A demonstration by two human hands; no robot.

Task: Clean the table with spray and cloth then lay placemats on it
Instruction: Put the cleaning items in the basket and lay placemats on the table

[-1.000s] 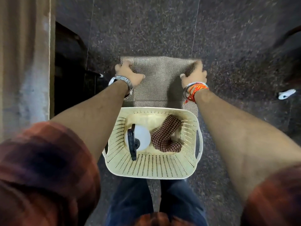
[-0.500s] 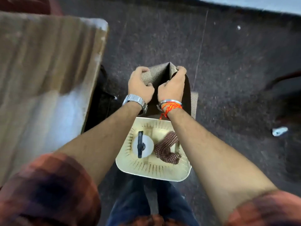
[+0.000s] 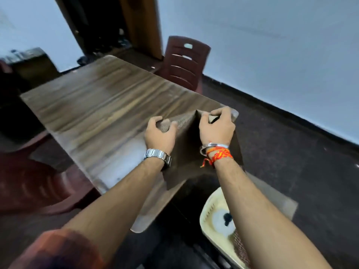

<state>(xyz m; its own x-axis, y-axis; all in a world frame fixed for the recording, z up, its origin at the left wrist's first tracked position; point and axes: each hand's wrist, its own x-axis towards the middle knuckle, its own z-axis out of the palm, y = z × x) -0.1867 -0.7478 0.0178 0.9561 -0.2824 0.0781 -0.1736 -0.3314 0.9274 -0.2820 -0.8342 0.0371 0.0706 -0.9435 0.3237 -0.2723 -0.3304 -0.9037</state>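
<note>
Head cam: both hands are up over the near right corner of the wooden table (image 3: pixel 93 105), the left hand (image 3: pixel 160 133) and right hand (image 3: pixel 217 128) each clenched on the top edge of a brown woven placemat (image 3: pixel 186 152), which peaks up between them and hangs down over the table edge. Down at the bottom right, a cream basket (image 3: pixel 208 216) holds a white spray bottle (image 3: pixel 221 223) and a checked cloth (image 3: pixel 240 247), partly hidden by the right forearm. 1 dark red chair (image 3: pixel 184 63) stands at the table's far side, everything a bit blurry.
</note>
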